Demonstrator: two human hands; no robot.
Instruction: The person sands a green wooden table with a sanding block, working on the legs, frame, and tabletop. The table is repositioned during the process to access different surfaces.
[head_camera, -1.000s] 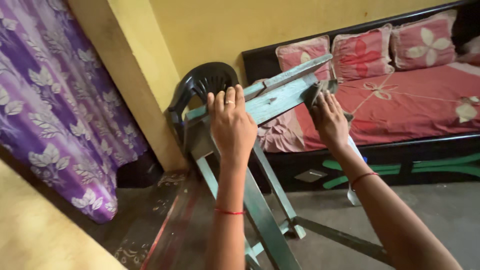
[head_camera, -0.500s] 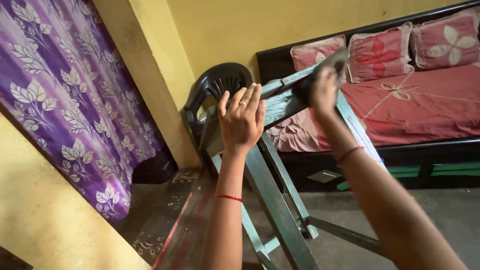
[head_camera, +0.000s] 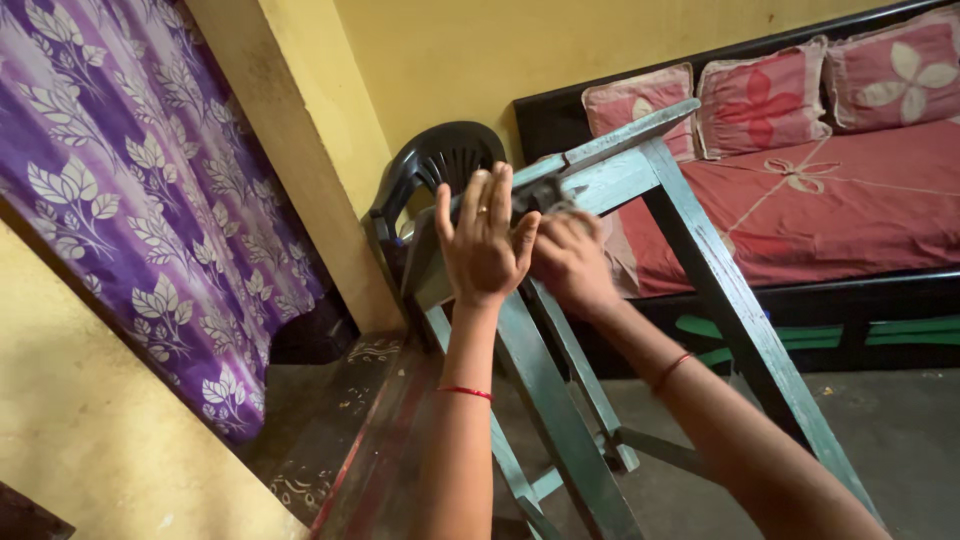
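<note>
Behind the green wooden stool (head_camera: 610, 180), gripped by a flat left hand (head_camera: 485, 240) and curled right hand (head_camera: 570, 260), stands a black plastic chair (head_camera: 425, 175).

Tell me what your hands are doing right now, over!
Left hand flat on the green wooden stool, fingers spread. Right hand beside it, pressing a dark cloth on the frame. Black plastic chair right behind.

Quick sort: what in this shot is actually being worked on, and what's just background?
In hand:
- left hand, flat against the green wooden frame
- right hand, pressing a dark cloth on the frame's rail

Just about:
- black plastic chair behind the frame
- daybed with red cover and pink cushions
- purple leaf-print curtain
- yellow wall
</note>
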